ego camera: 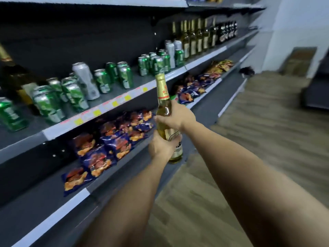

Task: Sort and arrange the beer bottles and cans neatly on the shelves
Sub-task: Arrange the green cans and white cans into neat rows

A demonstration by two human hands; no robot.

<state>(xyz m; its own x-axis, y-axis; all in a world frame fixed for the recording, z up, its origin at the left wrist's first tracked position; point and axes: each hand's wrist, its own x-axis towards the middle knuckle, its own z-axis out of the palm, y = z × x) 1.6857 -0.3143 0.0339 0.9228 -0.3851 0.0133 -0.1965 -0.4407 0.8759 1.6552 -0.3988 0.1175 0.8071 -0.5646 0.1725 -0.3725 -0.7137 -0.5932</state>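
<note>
Bottle (164, 111) upright at centre, both hands sharing its weight: right hand (175, 116) fingers wrapped at the shoulder, left hand (160, 145) fingers curled round the label, probably heading for bottles (199, 38) at one o'clock.

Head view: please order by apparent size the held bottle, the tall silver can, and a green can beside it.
1. Held bottle, though nearest the camera.
2. Tall silver can.
3. Green can, clearly shorter.

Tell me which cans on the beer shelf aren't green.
The tall silver can among the green cans at left, and two silver cans beside the gold-necked bottles.
</note>
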